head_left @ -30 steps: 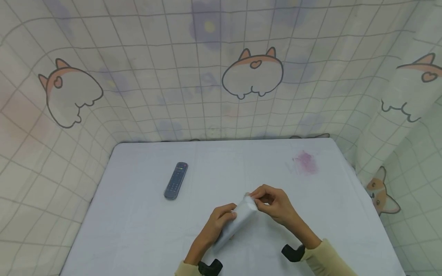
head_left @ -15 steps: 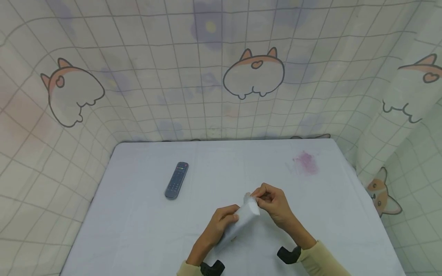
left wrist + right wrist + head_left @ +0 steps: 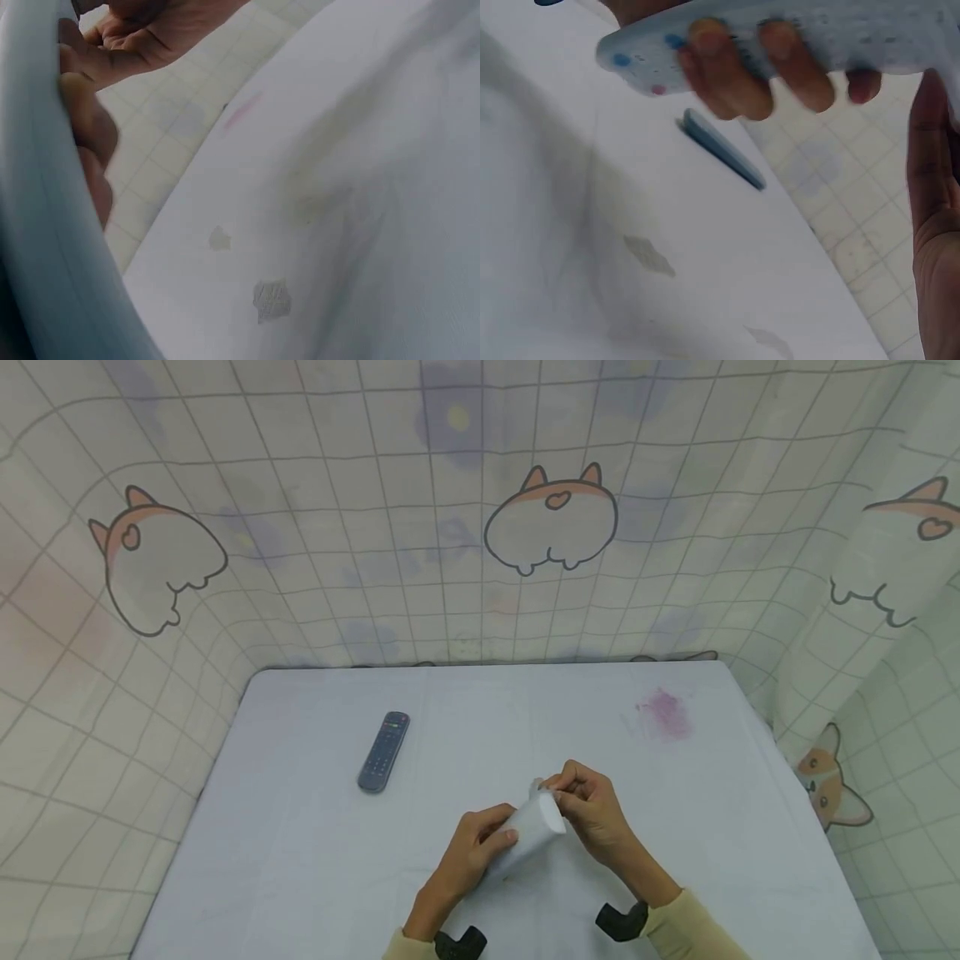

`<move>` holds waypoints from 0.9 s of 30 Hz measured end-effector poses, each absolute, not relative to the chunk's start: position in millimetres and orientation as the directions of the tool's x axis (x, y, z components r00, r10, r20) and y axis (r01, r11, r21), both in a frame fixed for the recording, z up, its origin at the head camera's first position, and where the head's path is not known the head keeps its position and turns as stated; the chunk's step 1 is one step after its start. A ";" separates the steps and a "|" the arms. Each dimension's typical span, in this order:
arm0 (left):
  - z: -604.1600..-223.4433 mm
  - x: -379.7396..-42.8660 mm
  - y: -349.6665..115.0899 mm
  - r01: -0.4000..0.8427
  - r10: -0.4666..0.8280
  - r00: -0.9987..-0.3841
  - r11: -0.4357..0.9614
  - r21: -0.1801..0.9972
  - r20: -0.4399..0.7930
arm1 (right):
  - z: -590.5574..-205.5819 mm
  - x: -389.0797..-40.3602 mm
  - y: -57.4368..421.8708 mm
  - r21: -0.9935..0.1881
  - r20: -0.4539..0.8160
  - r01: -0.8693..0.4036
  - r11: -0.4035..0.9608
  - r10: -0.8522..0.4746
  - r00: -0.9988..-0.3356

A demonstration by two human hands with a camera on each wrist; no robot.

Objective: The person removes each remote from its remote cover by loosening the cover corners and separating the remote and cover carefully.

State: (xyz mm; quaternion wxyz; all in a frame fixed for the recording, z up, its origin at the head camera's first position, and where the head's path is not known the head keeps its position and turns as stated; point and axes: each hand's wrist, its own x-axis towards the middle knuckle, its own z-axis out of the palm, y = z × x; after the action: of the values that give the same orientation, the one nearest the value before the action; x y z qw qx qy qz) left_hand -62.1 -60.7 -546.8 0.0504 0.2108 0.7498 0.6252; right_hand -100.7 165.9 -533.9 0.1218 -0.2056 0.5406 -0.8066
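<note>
A white remote control (image 3: 525,835) is held slantwise over the near part of the table. My left hand (image 3: 476,852) grips it round the middle, thumb on the upturned plain side. In the right wrist view the left fingers curl over the button face of the remote (image 3: 825,37). My right hand (image 3: 596,810) pinches at its far end, where a small pale flap sticks up; the fingertips partly hide that spot. The left wrist view shows the edge of the remote (image 3: 45,195) close up, with the right hand (image 3: 165,34) beyond it.
A dark remote control (image 3: 383,752) lies on the white-covered table (image 3: 315,860), left of the hands. The cloth has a pink stain (image 3: 667,714) at the back right and greyish patches (image 3: 271,301). A grid-patterned curtain (image 3: 337,527) surrounds the table's back and sides.
The white remote has turned slightly in the left hand, so its far end faces more to the right. The right forearm has shifted a little leftward, its fingertips staying at that end.
</note>
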 end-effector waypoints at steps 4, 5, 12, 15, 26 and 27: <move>-543.1 -61.6 -62.4 0.317 0.353 -0.902 0.146 0.937 0.250 | -537.7 -98.7 166.3 -0.929 0.157 0.008 -0.369 -0.414 -0.897; -542.0 -61.6 -62.8 0.330 0.350 -0.899 0.153 0.931 0.261 | -538.4 -98.3 166.6 -0.931 0.144 0.019 -0.364 -0.414 -0.899; -539.6 -61.5 -64.7 0.350 0.344 -0.896 0.156 0.924 0.281 | -543.9 -99.4 169.0 -0.943 0.111 0.051 -0.329 -0.455 -0.884; -540.0 -62.0 -63.7 0.365 0.339 -0.892 0.150 0.919 0.299 | -545.0 -100.2 169.6 -0.947 0.091 0.063 -0.314 -0.455 -0.886; -541.5 -64.2 -62.3 0.374 0.327 -0.890 0.122 0.919 0.319 | -544.0 -102.0 173.3 -0.968 0.024 0.099 -0.232 -0.476 -0.879; -542.0 -64.4 -62.3 0.368 0.327 -0.892 0.123 0.922 0.312 | -542.7 -102.3 174.0 -0.971 0.017 0.101 -0.219 -0.479 -0.878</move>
State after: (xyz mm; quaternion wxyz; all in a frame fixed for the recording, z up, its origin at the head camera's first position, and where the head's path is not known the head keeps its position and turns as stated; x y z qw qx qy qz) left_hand -64.4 -62.3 -542.0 -0.0163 0.2321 0.7491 0.6203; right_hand -102.3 174.0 -542.7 0.1897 -0.1590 0.5954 -0.7643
